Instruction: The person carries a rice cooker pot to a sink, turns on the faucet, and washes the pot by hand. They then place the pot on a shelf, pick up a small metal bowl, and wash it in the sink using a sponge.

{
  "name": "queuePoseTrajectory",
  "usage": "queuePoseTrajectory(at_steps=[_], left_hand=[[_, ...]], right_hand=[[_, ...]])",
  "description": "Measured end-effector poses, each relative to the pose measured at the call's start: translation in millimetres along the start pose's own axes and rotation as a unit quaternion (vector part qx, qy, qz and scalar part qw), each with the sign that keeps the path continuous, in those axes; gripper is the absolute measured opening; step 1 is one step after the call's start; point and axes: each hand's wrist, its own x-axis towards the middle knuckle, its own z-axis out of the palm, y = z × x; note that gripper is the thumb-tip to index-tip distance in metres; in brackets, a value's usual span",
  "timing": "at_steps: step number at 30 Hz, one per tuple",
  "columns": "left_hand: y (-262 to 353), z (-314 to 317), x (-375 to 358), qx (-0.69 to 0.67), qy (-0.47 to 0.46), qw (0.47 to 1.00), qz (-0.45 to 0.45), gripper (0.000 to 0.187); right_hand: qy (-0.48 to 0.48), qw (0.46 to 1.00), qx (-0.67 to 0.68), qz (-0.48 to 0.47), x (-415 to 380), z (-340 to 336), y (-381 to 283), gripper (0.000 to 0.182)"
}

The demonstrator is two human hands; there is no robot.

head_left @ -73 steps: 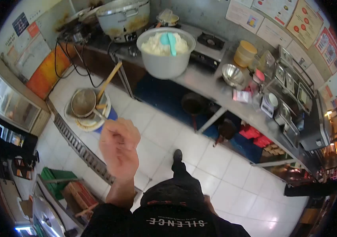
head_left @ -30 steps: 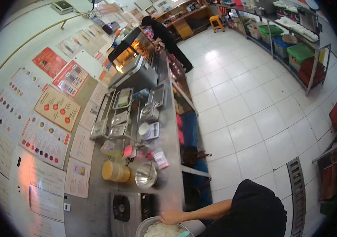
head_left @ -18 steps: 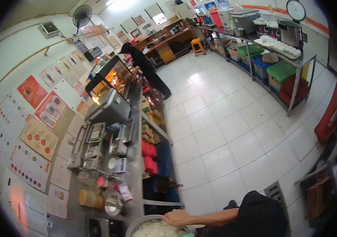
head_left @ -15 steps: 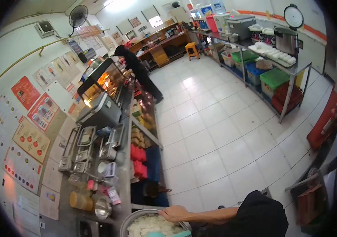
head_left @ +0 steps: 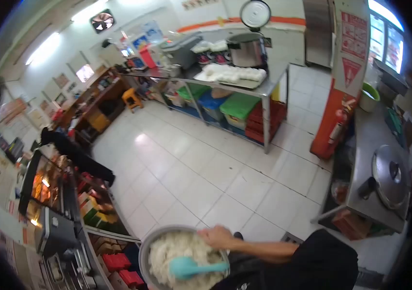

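A large grey metal pot [head_left: 146,246] of cooked white rice [head_left: 186,243] is at the bottom of the view, close to my body. My right hand [head_left: 217,237] reaches across from a black sleeve and is closed on the pot's right rim. On the rice lies a turquoise rice paddle [head_left: 184,267], its handle pointing right toward my torso; no hand touches it. My left hand is out of sight.
A steel counter [head_left: 360,159] with a round lid [head_left: 390,176] stands at right. Ahead, a steel table [head_left: 276,79] bears a large cooker [head_left: 247,50] and wrapped white portions [head_left: 230,74]. A person in black [head_left: 78,154] stands at the lit display cabinet [head_left: 44,186]. A fire extinguisher [head_left: 339,121] is by the pillar.
My view has swung to the right, bringing the right-hand counter and pillar in. The pot now shows more fully, and my right hand has stayed on its rim.
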Motion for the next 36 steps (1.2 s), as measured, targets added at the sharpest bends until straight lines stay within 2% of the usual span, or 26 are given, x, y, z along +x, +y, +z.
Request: queuePoseTrajectory(at_steps=[2, 4, 6, 8, 10, 12, 13, 16, 18, 20, 21, 22, 23, 24, 25, 26, 28, 32, 34, 35, 36], left_hand=[[70.9, 72.1, 15.8, -0.052, -0.052, 0.996, 0.043, 0.005], [64.3, 167.1, 84.9, -0.110, -0.142, 0.981, 0.079, 0.011], [205.7, 221.8, 54.5, -0.045, -0.193, 0.965, 0.170, 0.040], [285.2, 299.3, 47.2, -0.117, -0.267, 0.942, 0.165, 0.039], [382.3, 349.3, 8.0, -0.181, -0.346, 0.908, 0.150, 0.035], [444.2, 397.3, -15.3, -0.204, -0.405, 0.884, 0.117, 0.033], [472.1, 411.5, -19.5, -0.226, -0.441, 0.862, 0.107, 0.032], [569.1, 477.0, -70.2, -0.277, -0.403, 0.868, 0.087, 0.028], [632.9, 509.3, -87.9, -0.290, -0.485, 0.816, 0.120, 0.026], [676.9, 541.3, -95.4, -0.310, -0.525, 0.780, 0.141, 0.026], [697.1, 560.7, -101.2, -0.319, -0.542, 0.762, 0.153, 0.025], [721.4, 577.4, -112.5, -0.330, -0.550, 0.752, 0.151, 0.025], [748.6, 592.0, -130.2, -0.343, -0.558, 0.741, 0.149, 0.025], [775.8, 609.4, -146.3, -0.361, -0.565, 0.728, 0.147, 0.025], [804.7, 637.2, -160.3, -0.368, -0.570, 0.720, 0.147, 0.025], [826.2, 655.0, -168.7, -0.373, -0.576, 0.713, 0.145, 0.025], [860.1, 683.5, -176.4, -0.381, -0.607, 0.683, 0.141, 0.026], [940.3, 739.4, -212.4, -0.360, -0.592, 0.702, 0.162, 0.028], [979.9, 774.3, -223.6, -0.343, -0.552, 0.720, 0.242, 0.029], [994.4, 787.1, -225.9, -0.324, -0.525, 0.738, 0.273, 0.029], [1010.6, 796.8, -229.0, -0.316, -0.526, 0.742, 0.270, 0.029]], right_hand=[[0.083, 0.996, 0.008, 0.044, 19.9, -56.7, 11.9, 0.047], [0.167, 0.983, 0.010, 0.079, 36.8, -114.1, 31.7, 0.045], [0.256, 0.963, 0.020, 0.087, 56.2, -168.3, 57.7, 0.042], [0.315, 0.943, 0.049, 0.097, 75.9, -232.5, 86.6, 0.040], [0.345, 0.930, 0.080, 0.101, 87.0, -308.4, 102.1, 0.037], [0.412, 0.908, -0.066, -0.043, 96.7, -369.8, 138.2, 0.027], [0.449, 0.874, -0.147, -0.116, 96.3, -391.9, 142.9, 0.022], [0.526, 0.808, -0.205, -0.171, 117.6, -484.6, 184.0, 0.010], [0.492, 0.865, 0.001, -0.099, 143.5, -544.2, 238.2, 0.017], [0.461, 0.865, 0.171, -0.103, 159.7, -604.5, 250.9, 0.019], [0.448, 0.851, 0.254, -0.101, 167.6, -634.6, 257.1, 0.020], [0.393, 0.806, 0.420, -0.138, 165.3, -669.7, 222.4, 0.020], [0.323, 0.737, 0.570, -0.166, 172.2, -703.2, 207.2, 0.019], [0.360, 0.777, 0.491, -0.159, 183.3, -733.4, 223.0, 0.024], [0.440, 0.801, 0.373, -0.162, 201.9, -763.0, 263.1, 0.030], [0.522, 0.803, 0.250, -0.144, 220.4, -792.5, 303.2, 0.037], [0.498, 0.809, 0.250, -0.187, 233.2, -851.5, 293.3, 0.041], [0.541, 0.736, 0.360, -0.191, 270.7, -936.5, 283.1, 0.050], [0.525, 0.757, 0.332, -0.201, 285.5, -997.4, 306.5, 0.057], [0.435, 0.760, 0.432, -0.214, 295.0, -1016.0, 295.7, 0.057], [0.432, 0.776, 0.401, -0.224, 304.6, -1045.9, 311.9, 0.048]])
